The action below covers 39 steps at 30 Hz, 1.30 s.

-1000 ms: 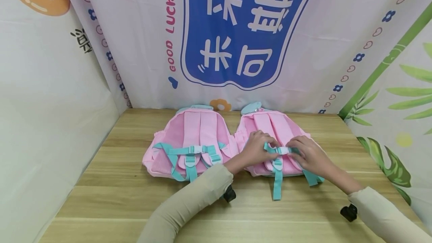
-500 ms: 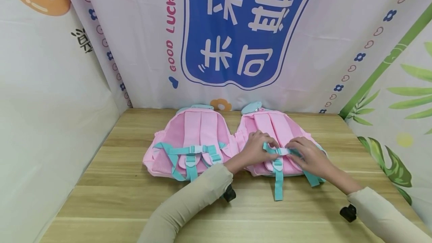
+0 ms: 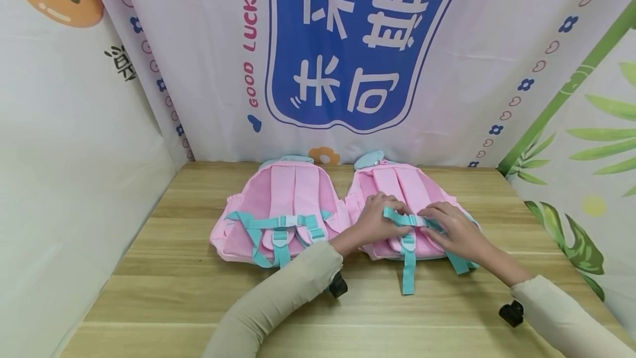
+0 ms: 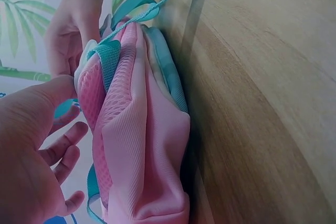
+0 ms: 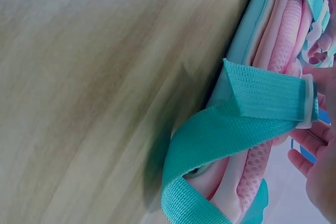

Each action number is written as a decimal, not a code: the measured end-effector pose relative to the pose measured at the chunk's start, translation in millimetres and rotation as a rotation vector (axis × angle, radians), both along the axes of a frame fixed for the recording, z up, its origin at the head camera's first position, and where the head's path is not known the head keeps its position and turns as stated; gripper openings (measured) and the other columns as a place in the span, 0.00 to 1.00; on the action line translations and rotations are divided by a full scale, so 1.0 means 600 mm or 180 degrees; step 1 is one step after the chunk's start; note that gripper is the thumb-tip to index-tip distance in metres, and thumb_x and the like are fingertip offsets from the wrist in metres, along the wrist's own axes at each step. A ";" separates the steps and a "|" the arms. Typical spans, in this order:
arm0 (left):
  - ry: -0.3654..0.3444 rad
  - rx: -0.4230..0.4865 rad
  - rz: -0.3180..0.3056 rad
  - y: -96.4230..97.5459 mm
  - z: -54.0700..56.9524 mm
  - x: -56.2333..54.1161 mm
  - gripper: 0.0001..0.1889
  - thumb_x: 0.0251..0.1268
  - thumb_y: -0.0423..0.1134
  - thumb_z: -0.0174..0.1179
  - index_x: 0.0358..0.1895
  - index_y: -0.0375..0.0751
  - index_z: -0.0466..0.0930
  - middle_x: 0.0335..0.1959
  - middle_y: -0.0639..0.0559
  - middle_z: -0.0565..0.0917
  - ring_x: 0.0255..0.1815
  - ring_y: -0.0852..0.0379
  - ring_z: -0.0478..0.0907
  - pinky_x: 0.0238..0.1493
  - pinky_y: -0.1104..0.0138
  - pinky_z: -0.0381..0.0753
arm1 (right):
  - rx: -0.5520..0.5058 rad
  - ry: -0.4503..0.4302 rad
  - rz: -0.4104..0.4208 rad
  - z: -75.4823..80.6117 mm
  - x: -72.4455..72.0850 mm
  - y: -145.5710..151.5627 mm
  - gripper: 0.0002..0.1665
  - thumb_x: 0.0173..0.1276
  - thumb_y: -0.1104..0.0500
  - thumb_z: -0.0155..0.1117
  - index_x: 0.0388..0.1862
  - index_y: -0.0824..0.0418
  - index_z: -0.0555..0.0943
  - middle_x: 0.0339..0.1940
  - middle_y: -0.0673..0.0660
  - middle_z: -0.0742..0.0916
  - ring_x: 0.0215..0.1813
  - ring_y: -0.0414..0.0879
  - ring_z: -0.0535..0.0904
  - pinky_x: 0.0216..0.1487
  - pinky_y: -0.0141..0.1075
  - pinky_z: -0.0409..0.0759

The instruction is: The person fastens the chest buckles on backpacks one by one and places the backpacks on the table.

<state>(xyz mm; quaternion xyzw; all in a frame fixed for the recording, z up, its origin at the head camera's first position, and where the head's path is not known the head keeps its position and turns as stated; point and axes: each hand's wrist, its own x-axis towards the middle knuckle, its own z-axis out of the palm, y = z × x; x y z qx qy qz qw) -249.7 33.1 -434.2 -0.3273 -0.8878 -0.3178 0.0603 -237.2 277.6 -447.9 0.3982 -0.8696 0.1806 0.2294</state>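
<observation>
In the head view, a pink backpack [image 3: 365,181] with teal webbing lies on the right, its shoulder straps upward. Across those straps runs a teal chest strap [image 3: 394,215] with a pale buckle [image 3: 419,221]. My left hand [image 3: 379,219] pinches the strap at the buckle's left side. On its other side, my right hand [image 3: 454,231] pinches the strap close to the buckle; its fingertips partly cover it. The right wrist view shows a wide teal strap [image 5: 210,135] looping beside the right hand [image 5: 321,166]. In the left wrist view, the backpack's pink side [image 4: 163,171] is near the left hand [image 4: 31,140].
A second pink backpack [image 3: 248,192] lies to the left, touching the first, its chest strap buckle [image 3: 291,221] fastened. Both rest on a wooden table [image 3: 164,291]. Printed cloth [image 3: 213,70] stands behind and at both sides. A teal strap end [image 3: 408,275] hangs toward the front.
The loose teal strap end at my left hand reaches slightly farther left. Less of the pale buckle shows between the fingers. Both hands stay nearly in place.
</observation>
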 end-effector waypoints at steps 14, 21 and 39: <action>0.0050 0.0170 -0.0124 -0.016 0.019 -0.005 0.20 0.62 0.53 0.70 0.53 0.50 0.86 0.47 0.52 0.87 0.52 0.57 0.76 0.57 0.64 0.66 | -0.0069 -0.0199 -0.0099 0.019 -0.004 -0.003 0.27 0.55 0.63 0.79 0.55 0.63 0.83 0.52 0.57 0.86 0.54 0.54 0.81 0.52 0.57 0.81; 0.0206 0.0018 0.0089 -0.042 0.058 -0.014 0.18 0.64 0.52 0.69 0.53 0.51 0.86 0.44 0.54 0.88 0.52 0.53 0.79 0.61 0.56 0.71 | -0.0214 -0.0330 -0.0177 0.048 -0.014 -0.002 0.27 0.59 0.63 0.76 0.58 0.61 0.82 0.55 0.61 0.85 0.59 0.59 0.79 0.56 0.61 0.79; 0.0297 -0.0050 0.0652 -0.222 0.137 -0.053 0.22 0.69 0.47 0.65 0.64 0.46 0.81 0.59 0.48 0.85 0.58 0.49 0.81 0.64 0.51 0.76 | -0.0291 -0.0141 -0.0615 0.137 -0.066 0.002 0.30 0.65 0.60 0.72 0.65 0.64 0.78 0.61 0.67 0.83 0.64 0.66 0.75 0.62 0.66 0.72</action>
